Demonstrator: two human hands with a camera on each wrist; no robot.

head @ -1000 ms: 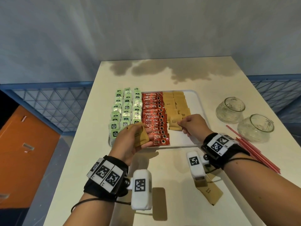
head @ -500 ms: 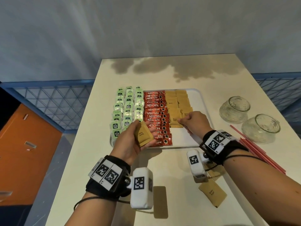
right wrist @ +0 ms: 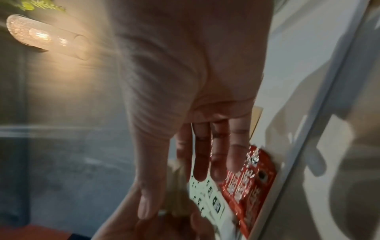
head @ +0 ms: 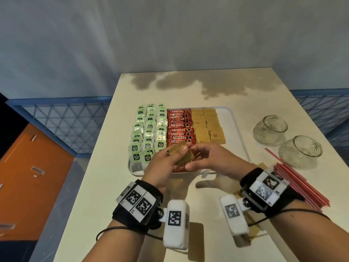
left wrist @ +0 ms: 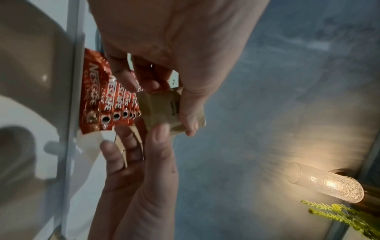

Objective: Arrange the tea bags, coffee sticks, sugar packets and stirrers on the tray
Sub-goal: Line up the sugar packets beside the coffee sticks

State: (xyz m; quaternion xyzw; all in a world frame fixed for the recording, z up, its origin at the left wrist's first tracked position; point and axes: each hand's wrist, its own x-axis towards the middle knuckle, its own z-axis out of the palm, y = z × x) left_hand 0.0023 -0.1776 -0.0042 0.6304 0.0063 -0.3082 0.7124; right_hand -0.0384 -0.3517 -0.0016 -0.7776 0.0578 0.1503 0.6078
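A white tray [head: 236,133] holds rows of green tea bags [head: 149,133], red coffee sticks [head: 179,127] and brown sugar packets [head: 207,127]. Over its near edge my left hand [head: 166,161] grips a small stack of sugar packets [head: 182,157] between thumb and fingers. My right hand [head: 211,159] meets it from the right. In the left wrist view the right thumb lies on the held packets [left wrist: 162,108] and its fingers reach underneath. Red stirrers [head: 294,182] lie on the table to the right, outside the tray.
Two glass cups [head: 270,129] [head: 300,150] stand on the table right of the tray. Loose brown packets [head: 254,230] lie on the table under my right wrist. The table's left edge [head: 105,148] drops off close beside the tray.
My right hand has left the sugar rows on the tray and come back left to the stack in my left hand. The left hand has kept its hold and shifted a little right.
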